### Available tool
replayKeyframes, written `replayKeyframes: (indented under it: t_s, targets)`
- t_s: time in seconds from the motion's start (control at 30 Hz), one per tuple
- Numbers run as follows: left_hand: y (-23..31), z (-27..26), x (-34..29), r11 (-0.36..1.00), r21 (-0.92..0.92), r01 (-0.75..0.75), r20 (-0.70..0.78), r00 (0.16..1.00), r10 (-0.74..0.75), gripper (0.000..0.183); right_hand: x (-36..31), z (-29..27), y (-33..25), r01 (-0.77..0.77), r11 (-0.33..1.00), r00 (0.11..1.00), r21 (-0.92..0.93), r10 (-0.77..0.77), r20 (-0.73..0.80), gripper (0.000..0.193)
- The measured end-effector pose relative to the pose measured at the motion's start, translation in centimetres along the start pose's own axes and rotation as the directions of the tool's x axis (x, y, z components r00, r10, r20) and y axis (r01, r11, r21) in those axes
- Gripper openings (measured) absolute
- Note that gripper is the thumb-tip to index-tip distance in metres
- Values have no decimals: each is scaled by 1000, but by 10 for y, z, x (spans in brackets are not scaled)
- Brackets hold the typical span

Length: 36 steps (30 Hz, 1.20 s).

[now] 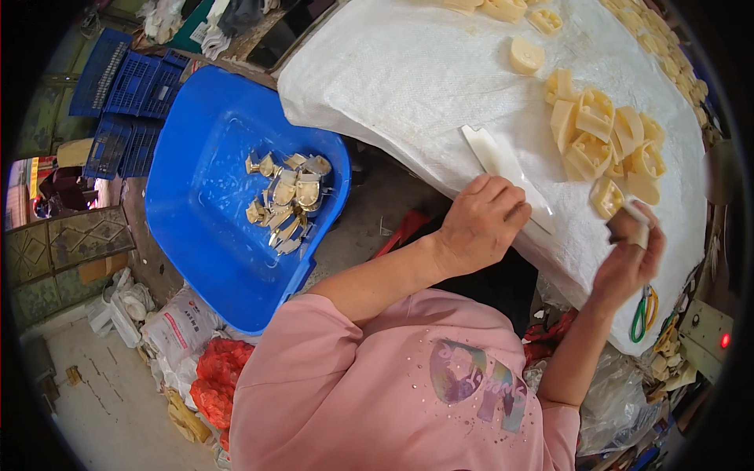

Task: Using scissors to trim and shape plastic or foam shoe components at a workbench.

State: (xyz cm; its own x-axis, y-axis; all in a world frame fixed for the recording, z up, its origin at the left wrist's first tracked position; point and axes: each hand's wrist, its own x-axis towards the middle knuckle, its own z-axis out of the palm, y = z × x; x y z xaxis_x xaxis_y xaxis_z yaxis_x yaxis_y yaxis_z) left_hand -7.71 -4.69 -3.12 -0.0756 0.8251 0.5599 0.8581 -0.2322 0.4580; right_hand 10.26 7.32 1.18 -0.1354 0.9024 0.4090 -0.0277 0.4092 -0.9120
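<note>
Shiny gold-toned parts (283, 192) are being held in a blue tub (196, 235), toward its right wall; scratching is being risked by their mutual contact. At the near edge of the white surface (377, 78), a pale strip (495, 149) is being overhung by the left hand (483, 228), fingers curled nearly closed; whether it is being pinched cannot be told. A nudge could tip it off. Toward the right edge, loose cream parts (597, 129) are being crowded by the blurred right hand (635, 243), fingers half curled, its hold unclear; the heap could be scattered by a bump.
</note>
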Motion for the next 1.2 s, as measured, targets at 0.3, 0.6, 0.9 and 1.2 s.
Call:
replayKeyframes:
  t_s: [0.3, 0.6, 0.9, 1.2]
  targets:
    - [31, -20, 33, 911, -396, 113, 99, 992, -80, 38, -15, -6, -25, 560, 627, 829, -542, -424, 365, 22]
    - [36, 5, 32, -239, -822, 517, 565, 689, -455, 46, 2, -32, 2, 201, 802, 962, -563, -53, 269, 47]
    - [43, 9, 33, -281, -858, 429, 513, 718, -470, 42, 1, -25, 18, 202, 706, 967, -678, -36, 251, 48]
    - [36, 15, 26, -286, -831, 477, 556, 715, -424, 41, -29, -53, 16, 201, 571, 980, -796, -111, 167, 48]
